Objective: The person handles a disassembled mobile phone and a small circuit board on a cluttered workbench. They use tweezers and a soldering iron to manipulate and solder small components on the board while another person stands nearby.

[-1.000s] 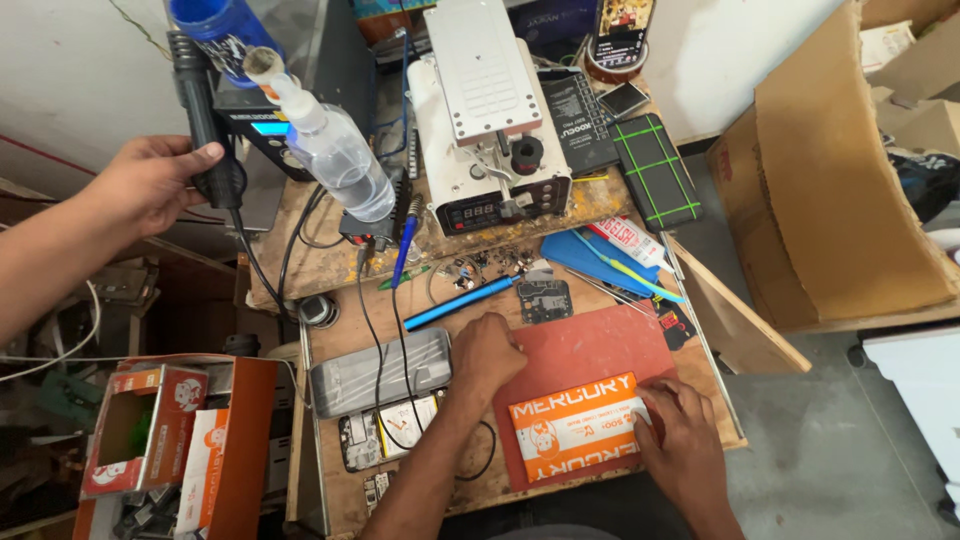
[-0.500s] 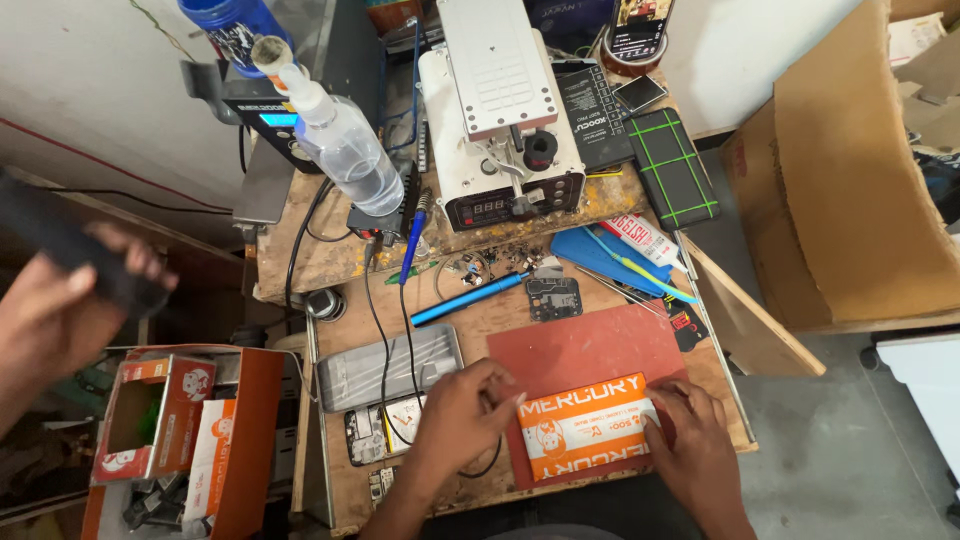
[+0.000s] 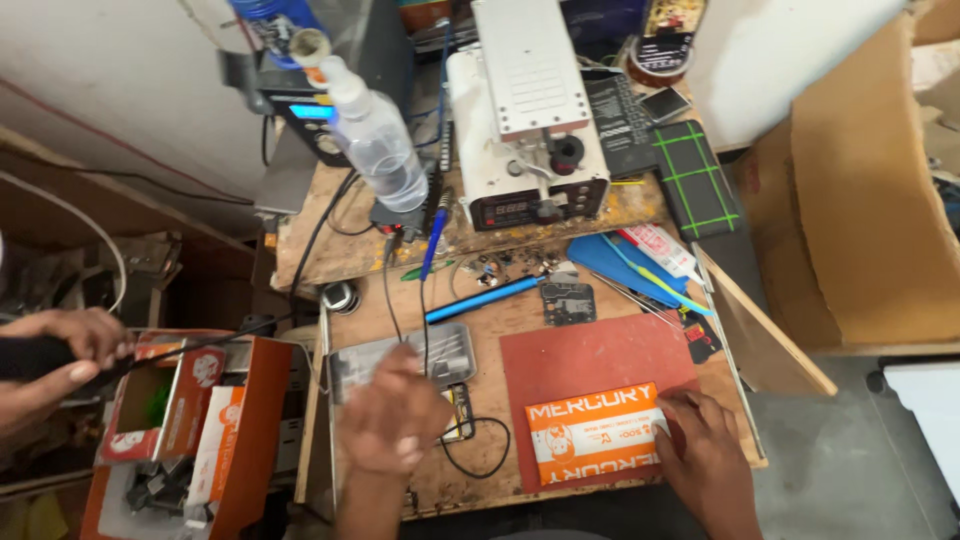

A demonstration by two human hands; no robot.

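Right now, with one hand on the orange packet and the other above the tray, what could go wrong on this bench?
1. The left hand hovers over loose black cable beside the metal tray; it may snag and drag parts off.
2. The clear bottle stands tall beside the white machine; a pulled cord might tip it.
3. The right hand pins the orange packet near the bench edge; the red mat could slide.

Even, fairly bright light; soft shadows, the left hand (image 3: 392, 420) motion-blurred.
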